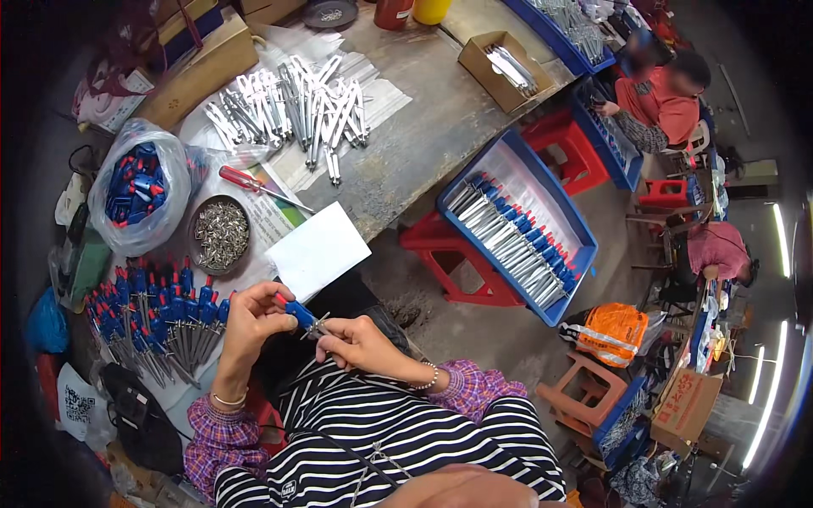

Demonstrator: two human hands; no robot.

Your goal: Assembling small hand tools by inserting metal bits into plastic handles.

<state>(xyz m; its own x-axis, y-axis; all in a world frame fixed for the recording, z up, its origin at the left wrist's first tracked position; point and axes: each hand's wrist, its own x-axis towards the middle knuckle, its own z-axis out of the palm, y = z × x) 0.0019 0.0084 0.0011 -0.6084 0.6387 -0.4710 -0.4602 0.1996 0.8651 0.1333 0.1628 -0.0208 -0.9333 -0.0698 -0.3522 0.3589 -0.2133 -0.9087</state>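
Two hands on one blue-handled tool [301, 314]: left hand [251, 322] grip closed around handle; right hand [360, 343] pinching metal tip.

What you can't really make out here

The metal shaft of the small blue-handled screwdriver with a red end [298, 312] mostly disappears behind the right hand [360, 343], so what the fingertips pinch there is too tiny to tell. The left hand [252, 320] covers part of the handle. The loose silvery bits in the round dark metal dish [221, 234] are too small to identify. The red and yellow containers [412, 10] get chopped off by the top edge.
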